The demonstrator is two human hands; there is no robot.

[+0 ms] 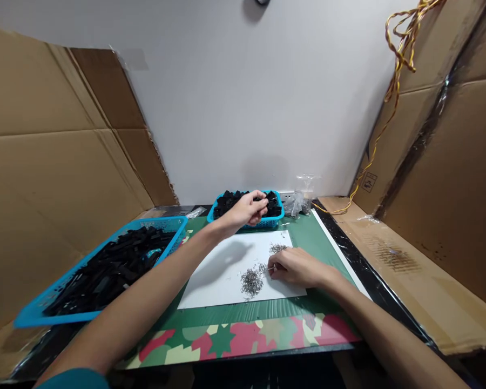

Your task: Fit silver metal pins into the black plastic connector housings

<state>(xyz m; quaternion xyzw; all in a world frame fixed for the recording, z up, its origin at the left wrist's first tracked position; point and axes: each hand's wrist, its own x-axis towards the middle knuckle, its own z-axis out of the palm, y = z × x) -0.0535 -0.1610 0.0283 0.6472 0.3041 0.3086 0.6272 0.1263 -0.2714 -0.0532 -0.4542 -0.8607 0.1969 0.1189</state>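
Observation:
My left hand (249,209) is raised in front of the far blue basket (281,216), which holds black plastic pieces (227,202). Its fingers are curled together, and whatever they may hold is hidden. Low over a white sheet (210,281), my right hand (294,267) has its fingertips pinched at the edge of some small silvery metal pieces (251,282). What lies between those fingertips is too small to make out. Another little heap of metal pieces (277,248) sits just beyond the right hand, partly covered by it.
A larger blue basket (28,317) full of black pieces stands at the left. Clear plastic bags (295,205) lie at the back right. Cardboard walls (56,178) flank the green mat (324,237), and a twisted yellow wire (395,92) hangs at the right.

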